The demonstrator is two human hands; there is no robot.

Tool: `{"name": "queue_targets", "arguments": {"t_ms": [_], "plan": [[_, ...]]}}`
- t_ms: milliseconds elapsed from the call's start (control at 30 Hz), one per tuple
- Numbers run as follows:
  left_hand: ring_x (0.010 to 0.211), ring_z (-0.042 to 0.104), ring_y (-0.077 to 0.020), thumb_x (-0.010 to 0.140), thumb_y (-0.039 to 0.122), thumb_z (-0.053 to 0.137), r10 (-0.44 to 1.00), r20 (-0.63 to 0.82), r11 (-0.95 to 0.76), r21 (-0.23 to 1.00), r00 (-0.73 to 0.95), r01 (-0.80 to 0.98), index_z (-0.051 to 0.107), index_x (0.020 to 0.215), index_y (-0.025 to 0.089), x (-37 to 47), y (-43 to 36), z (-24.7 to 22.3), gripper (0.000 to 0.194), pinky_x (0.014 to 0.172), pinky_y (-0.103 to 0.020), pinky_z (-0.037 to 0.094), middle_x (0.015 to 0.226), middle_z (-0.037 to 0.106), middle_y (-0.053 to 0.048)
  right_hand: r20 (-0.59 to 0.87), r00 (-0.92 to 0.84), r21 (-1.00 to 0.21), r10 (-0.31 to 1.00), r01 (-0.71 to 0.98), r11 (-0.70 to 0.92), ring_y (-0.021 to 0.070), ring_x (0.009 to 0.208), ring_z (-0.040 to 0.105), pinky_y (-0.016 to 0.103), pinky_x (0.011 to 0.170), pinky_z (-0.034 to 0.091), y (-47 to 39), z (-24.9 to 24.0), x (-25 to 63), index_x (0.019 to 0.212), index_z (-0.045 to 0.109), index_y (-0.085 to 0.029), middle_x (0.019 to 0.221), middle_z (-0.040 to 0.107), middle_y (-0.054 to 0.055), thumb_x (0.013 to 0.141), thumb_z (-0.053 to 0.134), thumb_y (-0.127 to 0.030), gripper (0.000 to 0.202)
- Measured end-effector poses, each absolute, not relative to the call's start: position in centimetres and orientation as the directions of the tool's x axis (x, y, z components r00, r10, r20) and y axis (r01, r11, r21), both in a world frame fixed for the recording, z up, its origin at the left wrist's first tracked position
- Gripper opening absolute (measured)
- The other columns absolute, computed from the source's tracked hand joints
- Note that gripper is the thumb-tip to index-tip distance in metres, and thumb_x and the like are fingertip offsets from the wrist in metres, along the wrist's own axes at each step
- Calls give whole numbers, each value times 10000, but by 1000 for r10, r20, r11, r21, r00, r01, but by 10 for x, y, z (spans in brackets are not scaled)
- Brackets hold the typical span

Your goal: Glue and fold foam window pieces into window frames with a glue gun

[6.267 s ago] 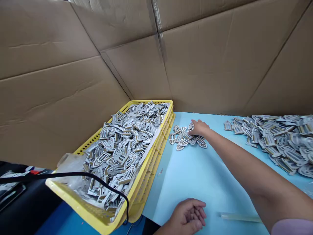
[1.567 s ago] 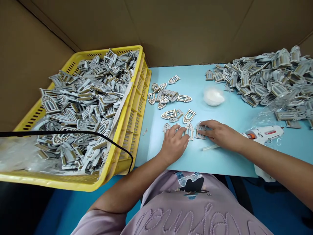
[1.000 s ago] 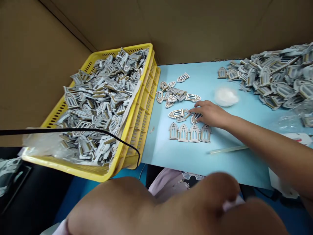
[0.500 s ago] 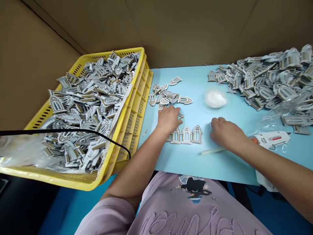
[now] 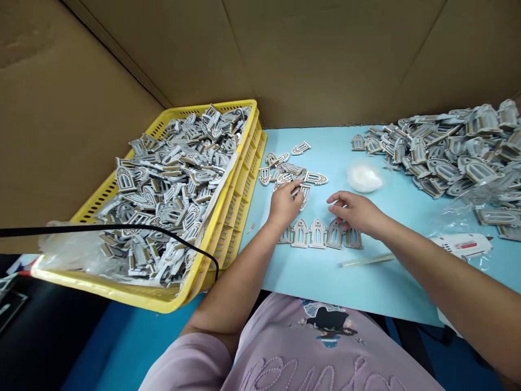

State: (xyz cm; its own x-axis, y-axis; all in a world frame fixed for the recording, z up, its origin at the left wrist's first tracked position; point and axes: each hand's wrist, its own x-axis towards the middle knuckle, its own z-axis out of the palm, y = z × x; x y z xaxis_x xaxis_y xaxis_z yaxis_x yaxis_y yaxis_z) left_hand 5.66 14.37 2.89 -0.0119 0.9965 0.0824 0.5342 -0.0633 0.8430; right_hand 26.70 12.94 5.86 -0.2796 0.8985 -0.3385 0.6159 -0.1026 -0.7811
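My left hand (image 5: pixel 286 203) is closed on a small arched window piece (image 5: pixel 304 197), pinched at the fingertips beside a loose cluster of similar pieces (image 5: pixel 285 177). My right hand (image 5: pixel 355 212) hovers above the right end of a row of upright-facing arched pieces (image 5: pixel 317 234); its thumb and fingers are apart with nothing between them. The pieces in the row are grey-white with pale openings and lie side by side on the light blue tabletop (image 5: pixel 301 274). Under my right forearm, a glue stick (image 5: pixel 368 261) pokes out toward the row.
At left stands a yellow crate (image 5: pixel 240 195) heaped with arched pieces, a black cable (image 5: pixel 163 231) crossing over it. A white fluffy wad (image 5: pixel 365 178) lies mid-table. Another pile of pieces (image 5: pixel 448 146) is at back right, near clear plastic and a white glue gun (image 5: pixel 464 244). Cardboard walls (image 5: pixel 325 60) enclose the table.
An additional arched piece now lies at the row's right end. My right hand has moved left and opened over it. My left hand has picked up a piece by the cluster. The view has shifted slightly.
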Motion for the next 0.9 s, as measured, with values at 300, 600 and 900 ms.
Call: {"name": "queue_targets", "arguments": {"t_ms": [300,600,900], "plan": [[974,694,-200,885,434,619,999,-53,53,999,-4,-2,526,1387,138,57,96,29,591,821,-309,552,1182,700,-143,-251,-340,-953,906,249,-171,194,784,682,337,644,618,123,61,228,1038,568,-208,967,696,68,858,585,-510,352],[874,625,-197,854,308,661,992,-121,94,900,37,426,757,1098,231,-1,39,38,273,818,-314,493,888,677,-49,-45,-479,-832,877,504,232,335,1368,439,642,1158,236,90,59,268,932,625,-231,1301,645,64,905,580,-308,94],[797,637,-193,762,520,781,932,-122,-296,289,342,910,587,1345,341,10,42,27,640,620,-259,436,1026,604,-31,6,-820,-526,572,484,699,273,1507,248,704,1186,32,86,20,258,1135,549,-228,1513,490,35,1028,415,-308,190]]}}
